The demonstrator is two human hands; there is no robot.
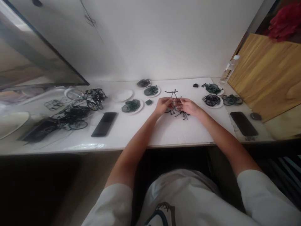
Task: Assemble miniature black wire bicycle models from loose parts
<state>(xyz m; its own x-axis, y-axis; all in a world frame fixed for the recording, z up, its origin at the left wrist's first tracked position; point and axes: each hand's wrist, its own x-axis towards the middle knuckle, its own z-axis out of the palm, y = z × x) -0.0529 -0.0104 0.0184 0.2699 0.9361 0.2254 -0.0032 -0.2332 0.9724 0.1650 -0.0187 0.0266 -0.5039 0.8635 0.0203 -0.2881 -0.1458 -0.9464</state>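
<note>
Both hands are together over the white sheet (197,125), fingers closed on a small dark model bicycle frame (174,94) with its handlebar pointing up and away. My left hand (162,105) pinches it from the left. From the right, my right hand (188,106) grips it with thumb and fingers. The lower part of the frame is hidden by the fingers. Loose dark bicycle parts (183,115) lie on the sheet just below the hands, too small to tell apart.
White plates with dark parts stand left (141,108) and right (221,103). Model bicycles (94,97) are heaped at left. Phones (104,124) (244,123) lie either side. A bottle (229,70) leans near the wooden board (270,72). A screen (35,47) overhangs the left.
</note>
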